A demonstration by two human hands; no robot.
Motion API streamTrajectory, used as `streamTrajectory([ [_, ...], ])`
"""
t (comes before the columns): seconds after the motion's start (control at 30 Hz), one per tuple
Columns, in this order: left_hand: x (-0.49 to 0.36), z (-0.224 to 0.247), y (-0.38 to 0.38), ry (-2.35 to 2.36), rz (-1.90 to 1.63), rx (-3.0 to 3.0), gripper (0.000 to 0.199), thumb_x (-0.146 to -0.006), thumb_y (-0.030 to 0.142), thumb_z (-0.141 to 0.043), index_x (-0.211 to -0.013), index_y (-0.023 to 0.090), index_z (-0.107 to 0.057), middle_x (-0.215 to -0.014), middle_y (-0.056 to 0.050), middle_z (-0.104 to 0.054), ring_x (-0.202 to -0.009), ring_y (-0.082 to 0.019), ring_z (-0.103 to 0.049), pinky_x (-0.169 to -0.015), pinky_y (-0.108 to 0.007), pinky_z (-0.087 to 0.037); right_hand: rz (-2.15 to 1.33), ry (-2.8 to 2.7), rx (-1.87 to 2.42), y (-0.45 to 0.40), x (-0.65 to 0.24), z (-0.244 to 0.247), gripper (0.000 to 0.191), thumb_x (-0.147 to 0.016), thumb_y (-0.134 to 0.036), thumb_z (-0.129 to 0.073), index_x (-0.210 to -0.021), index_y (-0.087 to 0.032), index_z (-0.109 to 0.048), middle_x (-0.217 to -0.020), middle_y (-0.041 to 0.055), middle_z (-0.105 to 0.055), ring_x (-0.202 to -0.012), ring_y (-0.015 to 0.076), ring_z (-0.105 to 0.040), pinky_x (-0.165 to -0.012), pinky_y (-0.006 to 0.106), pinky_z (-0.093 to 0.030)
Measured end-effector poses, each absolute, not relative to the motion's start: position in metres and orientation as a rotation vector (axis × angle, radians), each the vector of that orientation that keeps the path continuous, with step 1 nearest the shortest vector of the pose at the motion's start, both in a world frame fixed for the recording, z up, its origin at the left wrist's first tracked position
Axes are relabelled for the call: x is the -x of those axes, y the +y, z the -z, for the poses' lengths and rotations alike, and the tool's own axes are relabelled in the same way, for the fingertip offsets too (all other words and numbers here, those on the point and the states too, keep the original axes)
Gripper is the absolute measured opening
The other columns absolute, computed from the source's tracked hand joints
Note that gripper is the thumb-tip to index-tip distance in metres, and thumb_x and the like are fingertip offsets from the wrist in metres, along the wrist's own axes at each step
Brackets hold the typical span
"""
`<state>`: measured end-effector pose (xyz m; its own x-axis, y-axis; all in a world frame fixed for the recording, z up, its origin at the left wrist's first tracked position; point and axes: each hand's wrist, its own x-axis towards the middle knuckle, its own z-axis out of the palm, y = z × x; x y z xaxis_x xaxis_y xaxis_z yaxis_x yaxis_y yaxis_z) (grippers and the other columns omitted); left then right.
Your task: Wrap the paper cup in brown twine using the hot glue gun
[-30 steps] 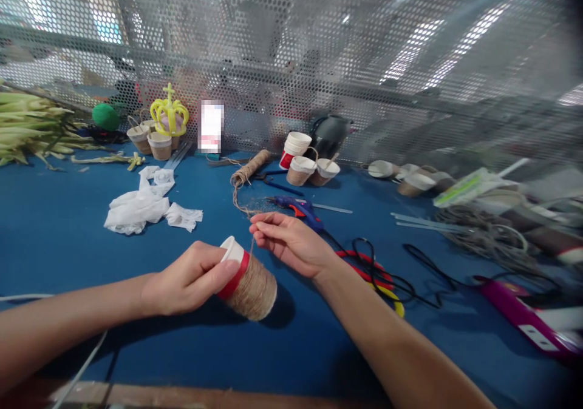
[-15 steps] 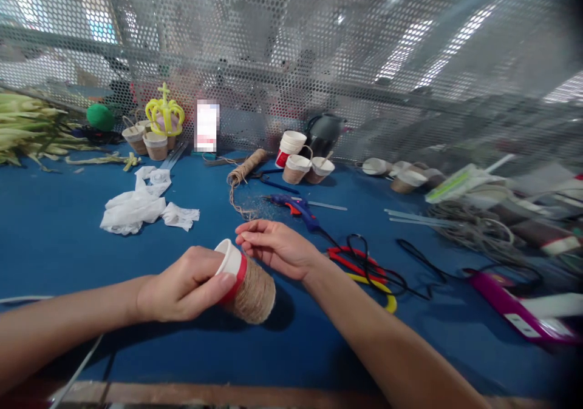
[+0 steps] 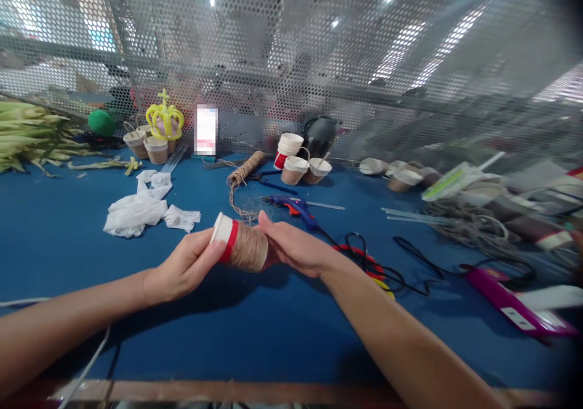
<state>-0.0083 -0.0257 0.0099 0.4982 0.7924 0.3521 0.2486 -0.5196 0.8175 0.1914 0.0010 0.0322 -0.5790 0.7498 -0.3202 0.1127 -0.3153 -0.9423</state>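
A paper cup (image 3: 248, 246) wrapped in brown twine, with a red band and a white rim, lies on its side above the table, rim toward the left. My left hand (image 3: 184, 264) is closed on the rim end, thumb on the near side and some fingers hidden by the cup. At the cup's base is my right hand (image 3: 296, 248), thumb raised and fingers partly hidden behind and under the base. A twine strand (image 3: 239, 210) runs from a twine roll (image 3: 246, 169) toward the cup; its near end is hidden behind my right hand.
A blue glue gun (image 3: 296, 209) lies beyond my right hand, its black cable near red-handled pliers (image 3: 359, 257). Crumpled white tissue (image 3: 136, 215) is at left. Small wrapped cups (image 3: 295, 169) stand at the back; a purple power strip (image 3: 505, 300) sits at right.
The cup has risen slightly and turned closer to level. My right hand has moved from beside the rim to the base, and my left hand has shifted up with the cup.
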Motion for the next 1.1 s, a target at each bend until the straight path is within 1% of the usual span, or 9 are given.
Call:
streamTrajectory([
  [0.07, 0.008, -0.009, -0.022, 0.826, -0.942, -2.016, 0.029, -0.086, 0.03, -0.034, -0.086, 0.012, -0.057, -0.082, -0.006, -0.058, -0.071, -0.014, -0.049, -0.071, -0.023, -0.039, -1.867, -1.598, 1.075, 0.0, -0.197, -0.038, 0.043, -0.078, -0.054, -0.044, -0.089, -0.017, -0.063, -0.081, 0.0046, -0.065, -0.07, 0.0149, -0.06, -0.061, 0.029, -0.049],
  [0.13, 0.007, -0.01, -0.021, 0.788, -0.895, -1.954, 0.029, -0.084, 0.033, -0.039, -0.091, 0.013, -0.059, -0.091, -0.007, -0.06, -0.081, -0.017, -0.051, -0.077, -0.025, -0.038, -1.682, -1.707, 1.108, -0.002, -0.199, -0.04, 0.034, -0.076, -0.044, -0.054, -0.096, -0.018, -0.06, -0.088, 0.0044, -0.065, -0.079, 0.0158, -0.06, -0.069, 0.03, -0.048],
  [0.2, 0.004, -0.009, -0.019, 0.781, -0.855, -1.771, 0.03, -0.082, 0.036, -0.045, -0.093, 0.013, -0.061, -0.091, -0.007, -0.062, -0.084, -0.018, -0.053, -0.079, -0.025, -0.039, -1.473, -1.818, 1.147, -0.006, -0.2, -0.037, 0.034, -0.075, -0.039, -0.058, -0.101, -0.017, -0.058, -0.095, 0.0056, -0.064, -0.087, 0.0178, -0.059, -0.077, 0.032, -0.046],
  [0.27, 0.0, -0.008, -0.017, 0.789, -0.836, -1.476, 0.031, -0.078, 0.039, -0.051, -0.092, 0.013, -0.061, -0.085, -0.006, -0.064, -0.08, -0.017, -0.055, -0.076, -0.026, -0.041, -1.307, -1.894, 1.181, -0.01, -0.198, -0.03, 0.041, -0.073, -0.039, -0.06, -0.108, -0.018, -0.053, -0.104, 0.0076, -0.061, -0.093, 0.0204, -0.057, -0.082, 0.036, -0.044],
  [0.37, -0.004, -0.004, -0.012, 0.782, -0.842, -1.04, 0.032, -0.074, 0.041, -0.056, -0.085, 0.011, -0.06, -0.073, -0.004, -0.064, -0.066, -0.014, -0.056, -0.065, -0.024, -0.043, -1.078, -1.966, 1.232, -0.017, -0.193, -0.019, 0.052, -0.069, -0.039, -0.064, -0.114, -0.017, -0.048, -0.112, 0.0102, -0.055, -0.1, 0.0233, -0.054, -0.086, 0.04, -0.041],
  [0.5, -0.005, -0.002, -0.01, 0.819, -0.808, -0.912, 0.029, -0.069, 0.037, -0.063, -0.078, 0.01, -0.06, -0.068, -0.003, -0.062, -0.057, -0.011, -0.054, -0.056, -0.021, -0.041, -0.83, -2.092, 1.209, -0.022, -0.187, -0.013, 0.05, -0.067, -0.036, -0.067, -0.111, -0.019, -0.051, -0.109, 0.0094, -0.055, -0.101, 0.023, -0.052, -0.088, 0.04, -0.039],
  [0.67, -0.005, -0.003, -0.01, 0.886, -0.818, -1.019, 0.025, -0.063, 0.029, -0.069, -0.077, 0.01, -0.059, -0.066, 0.0, -0.061, -0.055, -0.009, -0.052, -0.053, -0.019, -0.038, -0.705, -2.147, 1.155, -0.024, -0.185, -0.012, 0.049, -0.067, -0.034, -0.067, -0.111, -0.022, -0.05, -0.106, 0.0079, -0.055, -0.098, 0.0231, -0.051, -0.086, 0.041, -0.04],
  [0.93, -0.005, -0.001, -0.01, 0.907, -0.833, -1.001, 0.027, -0.064, 0.033, -0.065, -0.075, 0.009, -0.06, -0.061, 0.0, -0.059, -0.05, -0.008, -0.048, -0.051, -0.02, -0.036, -0.71, -2.174, 1.176, -0.022, -0.186, -0.011, 0.049, -0.068, -0.037, -0.066, -0.11, -0.021, -0.049, -0.105, 0.007, -0.055, -0.097, 0.0214, -0.052, -0.087, 0.038, -0.039],
  [1.1, -0.007, -0.003, -0.01, 0.933, -0.822, -1.001, 0.03, -0.064, 0.038, -0.065, -0.067, 0.009, -0.056, -0.055, 0.002, -0.053, -0.047, -0.006, -0.044, -0.047, -0.019, -0.032, -0.633, -2.224, 1.138, -0.024, -0.186, -0.008, 0.051, -0.069, -0.037, -0.065, -0.112, -0.02, -0.046, -0.108, 0.0085, -0.053, -0.101, 0.0219, -0.049, -0.089, 0.039, -0.038],
])
